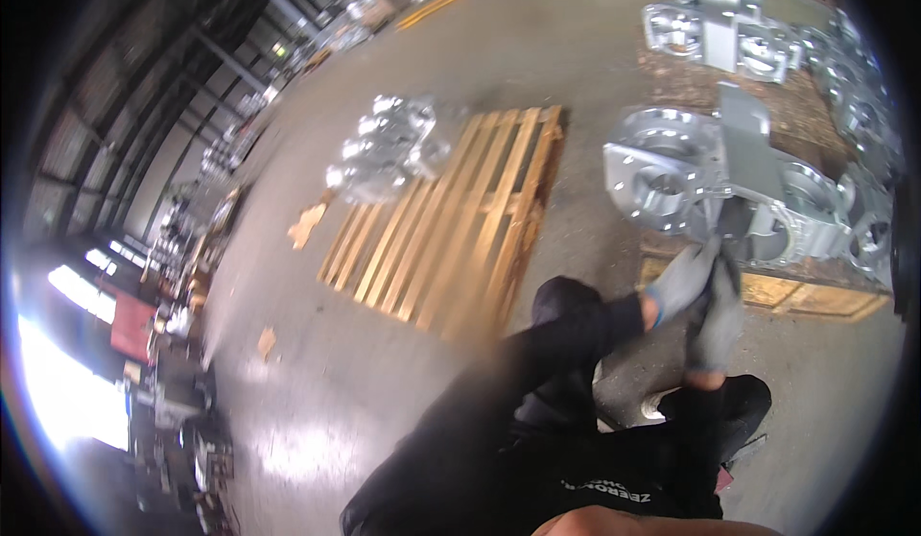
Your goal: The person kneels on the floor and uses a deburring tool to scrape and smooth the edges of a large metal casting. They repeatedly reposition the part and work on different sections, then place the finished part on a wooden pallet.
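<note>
My left hand (680, 284), in a grey glove, reaches to the near edge of a silver cast-metal housing (662, 173). Right beside it is my right hand (718, 330), gloved the same, its fingertips close to those of the left. The fingers of both look closed together; a dark shape lies between them, too small and blurred to name. The housing has round openings and a flat plate (751, 147) standing up from it. To its right lies another silver casting (811, 195) with a round bore. Both castings rest on a wooden crate (767, 291).
A slatted wooden pallet (422, 248) lies on the floor to the left, with several shiny castings (389, 147) on its far corner. More castings (763, 51) stand on brown boards behind the crate. Cardboard scraps (307, 226) lie on the concrete floor.
</note>
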The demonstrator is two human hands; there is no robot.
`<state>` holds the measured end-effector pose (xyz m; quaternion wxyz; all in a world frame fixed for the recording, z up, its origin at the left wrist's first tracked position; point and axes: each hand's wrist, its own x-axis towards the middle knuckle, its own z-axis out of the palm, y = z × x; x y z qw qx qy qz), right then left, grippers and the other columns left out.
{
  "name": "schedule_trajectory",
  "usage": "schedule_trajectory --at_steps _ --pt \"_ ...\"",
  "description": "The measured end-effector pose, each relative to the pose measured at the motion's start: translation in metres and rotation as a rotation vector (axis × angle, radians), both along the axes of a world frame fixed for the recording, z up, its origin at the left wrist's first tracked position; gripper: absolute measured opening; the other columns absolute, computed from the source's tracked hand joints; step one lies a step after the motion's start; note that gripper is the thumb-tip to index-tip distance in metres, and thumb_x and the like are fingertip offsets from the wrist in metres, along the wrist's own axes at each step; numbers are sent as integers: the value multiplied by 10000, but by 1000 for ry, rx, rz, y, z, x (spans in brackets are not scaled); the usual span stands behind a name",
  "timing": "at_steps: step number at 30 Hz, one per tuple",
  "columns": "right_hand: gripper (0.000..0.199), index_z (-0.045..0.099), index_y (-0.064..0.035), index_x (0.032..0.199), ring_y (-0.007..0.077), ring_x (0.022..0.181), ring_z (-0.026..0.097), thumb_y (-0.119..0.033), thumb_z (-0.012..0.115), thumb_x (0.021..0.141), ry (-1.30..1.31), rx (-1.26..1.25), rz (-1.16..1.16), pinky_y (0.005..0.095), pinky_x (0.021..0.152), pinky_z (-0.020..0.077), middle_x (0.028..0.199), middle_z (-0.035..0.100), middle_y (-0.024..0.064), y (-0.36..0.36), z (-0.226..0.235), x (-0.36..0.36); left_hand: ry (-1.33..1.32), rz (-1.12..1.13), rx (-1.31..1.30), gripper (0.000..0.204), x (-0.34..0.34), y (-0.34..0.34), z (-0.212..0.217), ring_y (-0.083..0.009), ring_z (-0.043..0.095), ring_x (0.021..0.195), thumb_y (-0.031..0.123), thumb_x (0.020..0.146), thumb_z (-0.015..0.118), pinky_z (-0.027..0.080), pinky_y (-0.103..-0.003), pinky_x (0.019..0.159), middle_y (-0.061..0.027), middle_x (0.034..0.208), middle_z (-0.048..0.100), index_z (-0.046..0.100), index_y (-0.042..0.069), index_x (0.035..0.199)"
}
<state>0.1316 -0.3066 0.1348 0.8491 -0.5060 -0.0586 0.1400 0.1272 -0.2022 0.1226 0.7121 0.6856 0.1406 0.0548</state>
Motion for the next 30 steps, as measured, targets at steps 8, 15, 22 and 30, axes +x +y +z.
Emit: schedule_trajectory --at_steps 8,15,22,30 --pt "368 642 9 1370 139 1080 646 -181 588 1059 -1 51 83 269 928 523 1241 690 84 -14 -15 0 166 64 -163 628 -1 -7 11 -164 639 927 541 1113 425 526 -356 815 -97 978 718 692 -27 1108" --pt "368 646 44 1343 192 1174 634 -172 607 1047 -6 10 -19 306 1011 499 1293 685 129 -5 5 -4 18 143 -28 521 -7 -9 20 -176 645 842 483 1120 444 514 -366 737 -81 963 710 711 37 1089" --pt "370 637 27 1357 178 1098 650 -171 602 1046 -358 -317 -124 306 969 512 1183 719 98 -9 -13 -18 -7 1 482 286 -9 19 -24 -215 653 936 194 1094 462 539 -360 833 -113 1041 676 637 10 1226" --pt "420 603 46 1392 194 1097 660 -198 597 1051 -527 -306 -210 316 953 519 1243 711 129 -2 -6 -20 31 -133 609 275 0 51 -56 -213 659 929 150 1095 442 551 -344 820 -119 1032 677 635 3 1224"
